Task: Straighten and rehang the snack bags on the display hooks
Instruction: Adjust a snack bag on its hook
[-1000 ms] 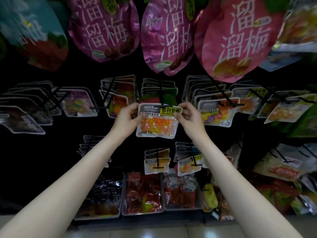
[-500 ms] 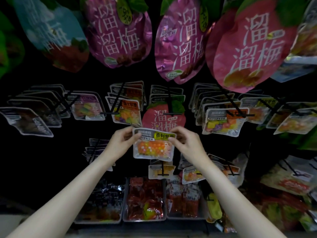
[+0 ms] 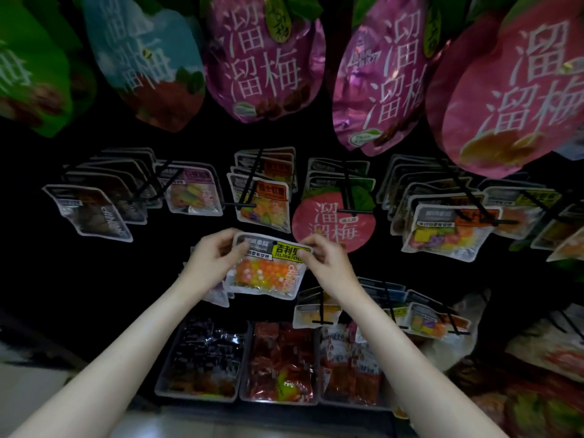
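Observation:
I hold a small clear snack bag point(image 3: 268, 273) of orange and yellow candy with a yellow label, off any hook, in front of the dark display wall. My left hand point(image 3: 211, 263) pinches its top left corner. My right hand point(image 3: 328, 263) pinches its top right corner. Just above and right of the bag, a round pink plum bag point(image 3: 331, 222) hangs at the front of a black hook point(image 3: 347, 197), with clear bags behind it.
Rows of clear candy bags point(image 3: 262, 203) hang on black hooks left and right. Large pink and purple bags point(image 3: 265, 58) hang overhead. Another hooked bag point(image 3: 316, 314) hangs just below my right hand. Trays of red packets point(image 3: 278, 365) sit at the bottom.
The clear bag came off the middle hook and moved down and left in both hands. The pink plum bag behind it is now exposed at the hook's front.

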`<move>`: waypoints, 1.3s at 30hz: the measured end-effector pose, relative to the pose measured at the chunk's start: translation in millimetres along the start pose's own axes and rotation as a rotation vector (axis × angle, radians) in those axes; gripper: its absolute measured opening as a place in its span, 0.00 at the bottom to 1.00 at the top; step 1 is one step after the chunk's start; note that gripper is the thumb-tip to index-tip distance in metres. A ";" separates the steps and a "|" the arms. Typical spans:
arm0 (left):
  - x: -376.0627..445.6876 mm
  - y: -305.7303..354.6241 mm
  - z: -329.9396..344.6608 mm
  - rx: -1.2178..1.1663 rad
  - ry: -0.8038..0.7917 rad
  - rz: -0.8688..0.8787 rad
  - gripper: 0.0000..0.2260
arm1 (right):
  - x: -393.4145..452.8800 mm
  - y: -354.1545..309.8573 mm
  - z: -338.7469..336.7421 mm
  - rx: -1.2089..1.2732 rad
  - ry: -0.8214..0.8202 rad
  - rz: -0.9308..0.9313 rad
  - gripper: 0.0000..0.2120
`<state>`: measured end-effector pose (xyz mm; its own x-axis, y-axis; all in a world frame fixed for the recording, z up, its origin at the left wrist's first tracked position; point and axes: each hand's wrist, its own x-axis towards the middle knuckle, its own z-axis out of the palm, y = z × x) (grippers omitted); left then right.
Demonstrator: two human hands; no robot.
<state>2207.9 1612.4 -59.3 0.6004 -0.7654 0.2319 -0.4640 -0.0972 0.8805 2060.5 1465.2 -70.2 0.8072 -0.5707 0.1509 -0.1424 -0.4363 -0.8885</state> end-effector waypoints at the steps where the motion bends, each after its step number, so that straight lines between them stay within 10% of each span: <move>1: 1.6 1.3 2.6 0.035 -0.030 0.010 0.07 | -1.6 1.1 -2.4 -0.013 0.020 0.009 0.02; 7: 16.2 27.7 32.4 0.158 -0.197 0.084 0.05 | -15.1 0.9 -29.6 -0.062 0.116 -0.028 0.01; 11: 24.8 46.6 41.1 0.211 -0.229 0.159 0.03 | -10.0 6.8 -57.8 -0.121 0.541 -0.030 0.09; 19: 20.3 52.3 33.5 0.285 -0.270 0.134 0.04 | 49.3 15.2 -68.4 -0.239 0.563 0.173 0.25; 29: 16.7 55.6 23.2 0.239 -0.204 0.063 0.03 | 36.5 -1.7 -73.1 0.005 0.247 0.204 0.20; 39: 25.7 72.1 30.9 0.048 -0.334 0.045 0.07 | -25.3 -33.6 -140.9 -0.404 -0.198 0.070 0.08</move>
<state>2169.7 1566.1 -2.6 0.3360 -0.9348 0.1153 -0.5199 -0.0819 0.8503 1964.1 1396.3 16.9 0.8760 -0.4818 -0.0240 -0.3808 -0.6602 -0.6474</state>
